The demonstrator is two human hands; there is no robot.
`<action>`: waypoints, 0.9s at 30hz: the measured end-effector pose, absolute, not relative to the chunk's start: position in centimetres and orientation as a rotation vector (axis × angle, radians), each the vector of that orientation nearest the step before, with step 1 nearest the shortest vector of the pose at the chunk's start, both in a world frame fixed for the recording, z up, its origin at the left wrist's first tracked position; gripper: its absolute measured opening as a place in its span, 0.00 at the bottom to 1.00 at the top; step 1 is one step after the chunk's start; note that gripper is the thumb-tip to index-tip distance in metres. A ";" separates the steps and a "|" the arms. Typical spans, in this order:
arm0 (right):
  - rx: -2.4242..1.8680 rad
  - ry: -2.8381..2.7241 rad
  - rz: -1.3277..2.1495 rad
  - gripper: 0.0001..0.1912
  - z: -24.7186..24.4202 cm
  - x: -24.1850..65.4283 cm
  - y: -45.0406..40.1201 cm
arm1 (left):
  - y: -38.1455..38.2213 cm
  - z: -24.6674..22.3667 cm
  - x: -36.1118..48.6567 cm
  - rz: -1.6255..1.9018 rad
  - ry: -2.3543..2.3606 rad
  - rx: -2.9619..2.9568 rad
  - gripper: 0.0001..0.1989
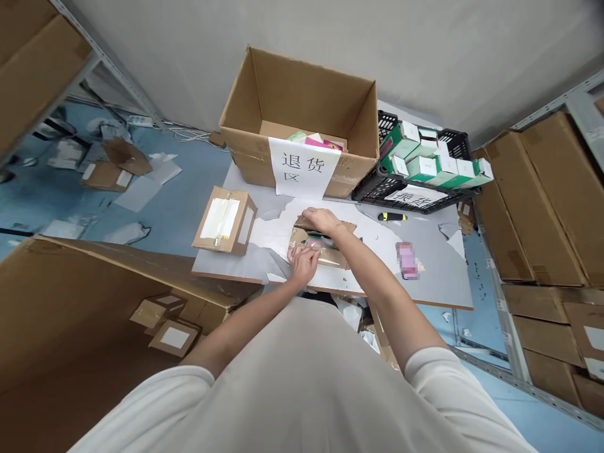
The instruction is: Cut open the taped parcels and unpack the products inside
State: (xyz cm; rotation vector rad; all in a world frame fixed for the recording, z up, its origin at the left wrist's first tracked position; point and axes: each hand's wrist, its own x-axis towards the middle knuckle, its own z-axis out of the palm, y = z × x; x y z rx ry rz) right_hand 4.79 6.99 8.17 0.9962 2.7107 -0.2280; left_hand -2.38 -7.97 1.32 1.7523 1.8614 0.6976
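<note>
A small opened cardboard box lies on the table in front of me, with something pink and green partly visible inside. At its near left edge, my left hand has its fingers closed on the cardboard. My right hand reaches across to the far side, fingers curled onto the raised flap. To the left stands a taped cardboard parcel with a white label. A black and yellow utility knife rests to the right, beyond a pink phone-shaped item that is blurred out.
Behind the work spot stand a large open carton with a paper sign and a black crate of green and white boxes. A very large carton is at the lower left. Shelved cartons line the right side.
</note>
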 end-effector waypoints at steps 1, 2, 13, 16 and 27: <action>1.035 2.716 -0.249 0.14 8.0 4.8 7.2 | -8.1 1.3 -2.5 0.700 1.869 1.756 0.16; 1.059 2.742 -0.260 0.14 7.9 4.9 7.3 | -8.2 1.4 -2.7 0.697 1.876 1.758 0.16; 1.147 2.845 -0.355 0.22 5.4 14.7 -1.6 | -5.7 1.1 -9.2 0.650 1.410 2.253 0.24; 1.348 2.697 -0.443 0.29 5.1 14.6 -3.1 | -5.0 1.4 -10.5 0.649 1.468 2.236 0.32; 1.439 2.639 -0.473 0.06 5.8 15.2 -5.6 | 0.2 1.7 -16.9 0.187 1.097 2.460 0.62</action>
